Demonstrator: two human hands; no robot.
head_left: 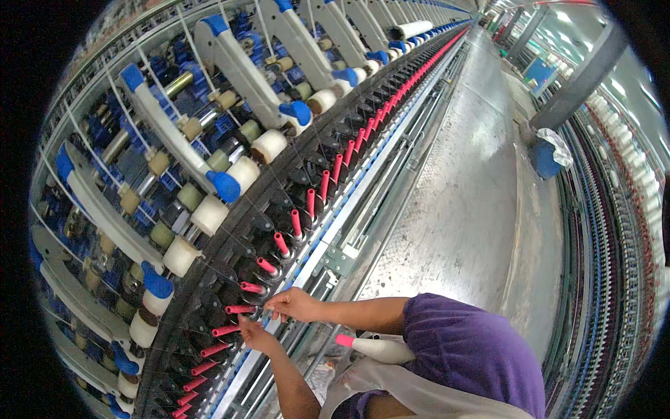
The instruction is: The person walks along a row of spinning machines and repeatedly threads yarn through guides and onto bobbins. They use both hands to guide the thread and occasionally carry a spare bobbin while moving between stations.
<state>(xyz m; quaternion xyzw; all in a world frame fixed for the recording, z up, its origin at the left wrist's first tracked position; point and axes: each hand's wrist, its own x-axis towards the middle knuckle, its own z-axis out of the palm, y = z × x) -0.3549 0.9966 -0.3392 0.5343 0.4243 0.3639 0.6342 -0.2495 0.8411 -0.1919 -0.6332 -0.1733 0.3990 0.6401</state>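
The left hand (pixel 258 339) had its fingers bent, a fingertip at or just beside the side of one red bobbin tube (pixel 241 309). The right hand (pixel 296 305) was half curled at the base end of that tube; whether either hand pinched yarn, I cannot tell. Coming in from two sides probably let both reach the one spindle without brushing its neighbours.

That tube sat in a long row of red tubes (pixel 312 202) on the spinning frame, evenly spaced, likely so each lined up with a white roller (pixel 209 215) above. Grey pressure arms (pixel 173 138) with blue ends reached over the rollers, seemingly to press them down.

A white yarn-wound bobbin (pixel 384 350) with a pink tip lay against the purple sleeve (pixel 474 342); what supported it was hidden.

Gaps between tubes were narrow, and a pale rail (pixel 347 222) edged the row beneath the wrists. Beyond it the metal aisle floor (pixel 447 209) gave room for stepping along the frame, bounded opposite by another machine row (pixel 593 230), a grey pillar (pixel 583 77) and a blue bin (pixel 546 159).
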